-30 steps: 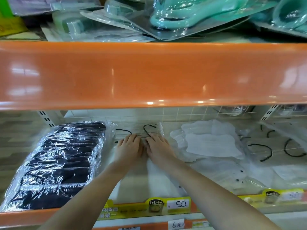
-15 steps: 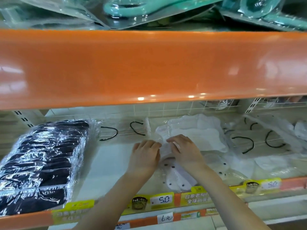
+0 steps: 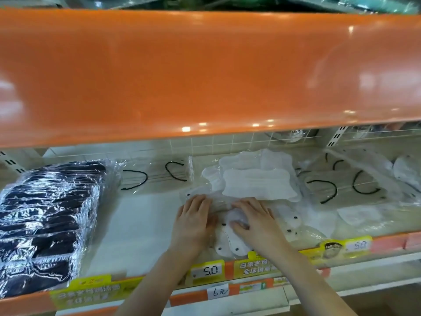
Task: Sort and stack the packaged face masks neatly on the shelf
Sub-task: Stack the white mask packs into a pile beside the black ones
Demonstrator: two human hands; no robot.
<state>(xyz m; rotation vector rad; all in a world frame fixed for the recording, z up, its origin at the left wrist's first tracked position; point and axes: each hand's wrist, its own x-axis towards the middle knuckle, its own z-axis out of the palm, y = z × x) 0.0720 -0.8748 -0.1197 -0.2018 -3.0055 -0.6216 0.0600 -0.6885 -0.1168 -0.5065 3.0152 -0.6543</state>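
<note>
Both hands flat: my left hand [image 3: 193, 221] and right hand [image 3: 252, 221] press a white mask pack [image 3: 227, 244]. Black masks [image 3: 45, 220] stacked well left on the shelf [image 3: 141, 229].

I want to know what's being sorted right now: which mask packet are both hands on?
The white mask packet with black dots at the shelf front; left hand and right hand rest on it. The black stack lies untouched, far left.

Wrapped stack [image 3: 45, 224] left, hands [image 3: 225, 222] centre, loose masks [image 3: 257, 183] behind
</note>
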